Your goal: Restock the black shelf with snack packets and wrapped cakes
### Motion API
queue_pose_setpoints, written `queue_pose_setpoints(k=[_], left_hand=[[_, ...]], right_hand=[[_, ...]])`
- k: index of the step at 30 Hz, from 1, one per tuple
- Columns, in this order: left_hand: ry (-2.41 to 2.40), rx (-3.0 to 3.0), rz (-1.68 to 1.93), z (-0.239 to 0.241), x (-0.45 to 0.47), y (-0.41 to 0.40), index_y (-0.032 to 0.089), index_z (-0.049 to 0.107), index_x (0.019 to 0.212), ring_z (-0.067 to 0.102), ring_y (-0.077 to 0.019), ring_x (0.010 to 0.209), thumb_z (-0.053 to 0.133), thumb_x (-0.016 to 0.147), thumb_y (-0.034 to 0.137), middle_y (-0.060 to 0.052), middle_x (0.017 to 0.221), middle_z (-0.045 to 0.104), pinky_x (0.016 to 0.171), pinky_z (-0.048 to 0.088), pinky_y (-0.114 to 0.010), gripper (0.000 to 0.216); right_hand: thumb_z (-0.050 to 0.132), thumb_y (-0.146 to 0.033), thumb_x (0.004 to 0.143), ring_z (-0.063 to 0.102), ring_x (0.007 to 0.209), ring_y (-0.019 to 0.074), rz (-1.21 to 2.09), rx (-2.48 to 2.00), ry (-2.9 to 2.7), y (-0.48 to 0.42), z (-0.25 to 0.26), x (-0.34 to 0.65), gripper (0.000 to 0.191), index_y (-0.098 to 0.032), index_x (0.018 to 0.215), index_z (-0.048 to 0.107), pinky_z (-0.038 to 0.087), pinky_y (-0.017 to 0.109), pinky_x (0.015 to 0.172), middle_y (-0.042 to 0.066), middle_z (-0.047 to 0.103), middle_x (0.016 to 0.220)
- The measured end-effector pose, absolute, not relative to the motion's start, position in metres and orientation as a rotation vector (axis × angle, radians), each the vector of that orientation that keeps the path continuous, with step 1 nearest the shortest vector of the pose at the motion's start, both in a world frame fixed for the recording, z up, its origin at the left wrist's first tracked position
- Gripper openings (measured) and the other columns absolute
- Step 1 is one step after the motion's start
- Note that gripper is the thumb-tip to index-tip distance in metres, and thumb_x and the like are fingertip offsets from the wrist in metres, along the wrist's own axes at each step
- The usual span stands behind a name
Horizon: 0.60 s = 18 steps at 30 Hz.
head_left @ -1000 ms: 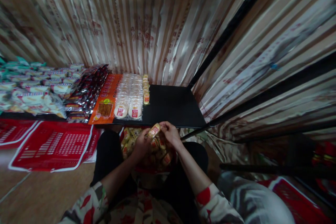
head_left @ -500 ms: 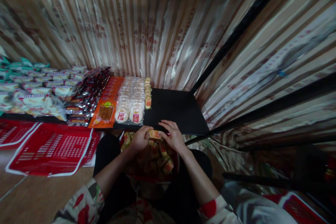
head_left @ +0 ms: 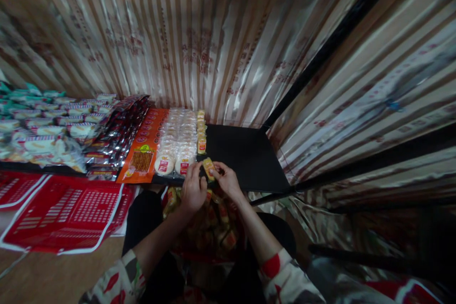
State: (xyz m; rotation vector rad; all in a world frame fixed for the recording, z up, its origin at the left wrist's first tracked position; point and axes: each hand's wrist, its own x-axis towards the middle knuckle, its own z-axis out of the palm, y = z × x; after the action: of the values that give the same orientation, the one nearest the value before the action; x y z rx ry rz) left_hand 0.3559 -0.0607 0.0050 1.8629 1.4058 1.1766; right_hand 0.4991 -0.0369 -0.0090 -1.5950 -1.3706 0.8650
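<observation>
A small yellow snack packet (head_left: 208, 169) is tilted at the front edge of the black shelf (head_left: 245, 156), pinched by the fingers of my right hand (head_left: 227, 181). Just left of it is my left hand (head_left: 194, 187), fingers stretched forward and thumb apart; whether it touches the packet I cannot tell. Behind the packet, a row of similar yellow packets (head_left: 201, 140) runs back along the shelf. Below my hands, between my knees, a red basket (head_left: 242, 240) holds many more yellow packets (head_left: 213, 228), partly hidden by my forearms.
Left of the yellow row lie clear-wrapped round crackers (head_left: 174, 147), an orange bag (head_left: 140, 152), dark red packs (head_left: 117, 137) and white packs (head_left: 67, 123). Red baskets (head_left: 67, 213) sit on the floor at left. Black poles (head_left: 342, 33) and striped sheeting (head_left: 213, 33) enclose the shelf.
The packet has moved up from over the basket to the shelf's front edge and turned more upright, now in my right hand's fingers. My left hand has moved slightly with it.
</observation>
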Motion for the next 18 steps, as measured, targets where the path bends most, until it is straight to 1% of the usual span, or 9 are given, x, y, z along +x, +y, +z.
queue_pose_setpoints(k=[4,9,15,18], left_hand=[[1.377,1.801,1.156,-0.009,0.372,-0.059,0.015,0.047,0.121,0.046,-0.0228,0.121,0.04,0.084,0.02,-0.015,0.13,0.046,0.098,0.044,-0.042,0.039],[1.39,1.604,1.143,-0.023,0.385,-0.041,0.015,0.047,0.122,0.04,-0.0212,0.126,0.038,0.083,0.02,-0.013,0.133,0.045,0.108,0.032,-0.043,0.04],[1.378,1.421,1.125,-0.022,0.39,-0.025,0.012,0.041,0.128,0.037,-0.0205,0.129,0.038,0.083,0.021,-0.014,0.134,0.045,0.111,0.026,-0.041,0.046],[1.304,1.33,1.13,-0.023,0.391,-0.021,0.014,0.038,0.132,0.034,-0.02,0.132,0.039,0.084,0.022,-0.013,0.137,0.043,0.111,0.025,-0.039,0.049]], right_hand=[[0.06,-0.036,0.074,0.062,0.077,0.0159,0.782,-1.663,-1.241,-0.008,-0.021,0.489,0.026,-0.021,0.095,0.062,0.05,0.029,0.075,0.002,0.068,0.085],[0.059,-0.037,0.074,0.064,0.079,0.0162,0.754,-1.646,-1.204,0.019,-0.033,0.478,0.025,-0.021,0.094,0.059,0.05,0.03,0.076,0.002,0.068,0.087],[0.058,-0.039,0.074,0.063,0.081,0.0166,0.723,-1.599,-1.196,0.037,-0.044,0.473,0.028,-0.02,0.094,0.058,0.05,0.031,0.077,0.003,0.067,0.089],[0.057,-0.039,0.074,0.063,0.081,0.0169,0.71,-1.575,-1.195,0.039,-0.047,0.472,0.028,-0.02,0.094,0.059,0.049,0.031,0.077,0.003,0.067,0.089]])
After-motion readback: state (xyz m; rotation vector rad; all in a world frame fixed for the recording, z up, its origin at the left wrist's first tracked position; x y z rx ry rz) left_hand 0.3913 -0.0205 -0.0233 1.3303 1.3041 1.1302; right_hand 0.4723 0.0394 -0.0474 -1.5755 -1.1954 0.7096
